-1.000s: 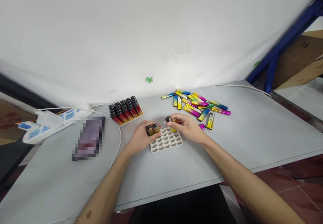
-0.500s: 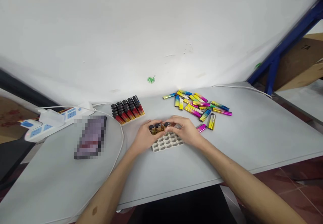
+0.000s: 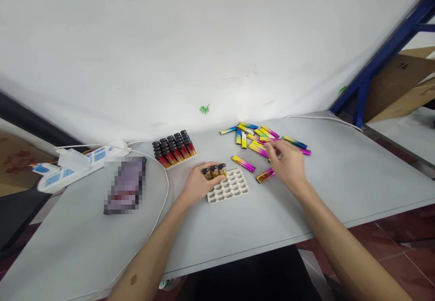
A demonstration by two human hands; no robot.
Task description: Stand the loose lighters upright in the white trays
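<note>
My left hand (image 3: 200,182) is wrapped round three black-capped pieces that look like lighters (image 3: 214,171), its thumb across their front. They stand upright along the back left of a white tray (image 3: 234,192) with oval holes. My right hand (image 3: 288,163) is over the loose pile of shiny gradient-coloured lighters (image 3: 260,149), fingers bent down and thumb apart from the forefinger. A blue-and-yellow one shows beneath them; whether they touch it I cannot tell. Two loose lighters, a yellow-and-pink one (image 3: 243,163) and an orange-and-pink one (image 3: 264,176), lie between tray and pile.
Behind my left hand stands a tray (image 3: 183,161) full of black-topped red-and-gold lighters. A white power strip (image 3: 81,165), a cable (image 3: 166,179) and a blurred-out dark object (image 3: 125,185) are at the left. A blue metal frame (image 3: 362,97) rises at the back right.
My right hand has left the pieces in the tray and moved right to the loose pile. The third piece now stands close against the other two. My left hand stays at them.
</note>
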